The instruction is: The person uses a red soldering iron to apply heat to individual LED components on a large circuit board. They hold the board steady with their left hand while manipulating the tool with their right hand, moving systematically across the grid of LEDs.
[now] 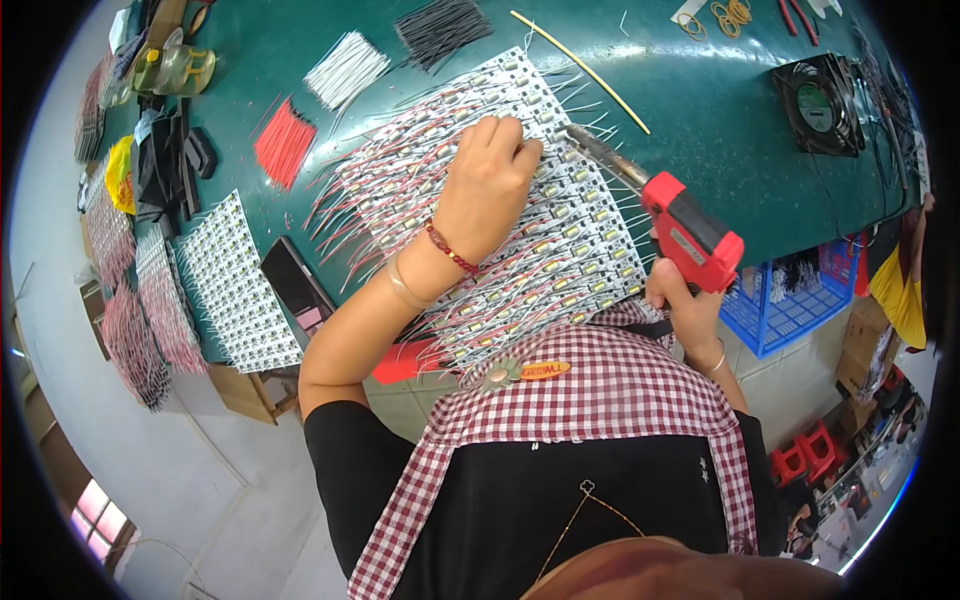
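Observation:
A large panel of small white circuit boards (600,235) lies on the green table, with many thin red and white wires standing out from it, mostly to the left. Over its upper middle, my left hand (492,178) is closed, fingertips down near the boards; whatever it pinches is hidden. My right hand (688,308) grips the handle of a red and black soldering gun (700,232) at the panel's right edge. The gun's metal tip (590,145) points up and left, close to the panel's upper right part, a little right of my left fingers.
Bundles of red wires (286,143), white wires (347,70) and black wires (440,30) lie beyond the panel. A yellow stick (580,70) rests farther back. A black fan (818,105) stands at right. Another board panel (240,285) and a phone (297,280) sit at left.

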Demonstrator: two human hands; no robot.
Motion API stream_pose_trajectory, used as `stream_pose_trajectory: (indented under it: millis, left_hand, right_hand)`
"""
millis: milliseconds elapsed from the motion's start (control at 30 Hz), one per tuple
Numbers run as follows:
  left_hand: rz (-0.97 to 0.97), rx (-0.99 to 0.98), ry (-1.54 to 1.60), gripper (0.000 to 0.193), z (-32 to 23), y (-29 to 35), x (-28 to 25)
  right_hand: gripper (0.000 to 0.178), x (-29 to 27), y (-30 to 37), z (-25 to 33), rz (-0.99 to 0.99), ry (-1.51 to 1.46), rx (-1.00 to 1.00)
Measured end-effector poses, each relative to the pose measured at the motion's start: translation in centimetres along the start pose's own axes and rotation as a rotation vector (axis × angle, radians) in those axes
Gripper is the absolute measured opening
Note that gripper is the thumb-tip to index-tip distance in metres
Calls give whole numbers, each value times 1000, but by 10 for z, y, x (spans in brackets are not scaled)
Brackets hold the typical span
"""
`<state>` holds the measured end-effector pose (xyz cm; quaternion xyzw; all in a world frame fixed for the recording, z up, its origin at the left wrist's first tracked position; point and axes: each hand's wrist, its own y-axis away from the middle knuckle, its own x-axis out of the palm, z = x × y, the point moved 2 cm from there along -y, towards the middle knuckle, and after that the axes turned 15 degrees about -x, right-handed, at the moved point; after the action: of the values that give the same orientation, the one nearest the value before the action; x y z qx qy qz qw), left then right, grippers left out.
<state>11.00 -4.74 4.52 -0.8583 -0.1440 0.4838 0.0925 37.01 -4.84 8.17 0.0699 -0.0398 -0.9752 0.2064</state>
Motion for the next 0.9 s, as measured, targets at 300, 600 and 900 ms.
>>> stream_pose_trajectory:
  millis: [300, 600, 900]
  left_hand:
    - [-20, 40, -86, 23, -3, -4, -6]
    - [-44, 23, 77, 27, -16, 11, -10]
    - [-19, -15, 71, 26, -10, 17, 5]
  right_hand:
    - [36, -4, -3, 10, -6, -92, -9]
    - [36, -14, 12, -2, 24, -133, 6]
    - [25, -12, 19, -8, 27, -93, 48]
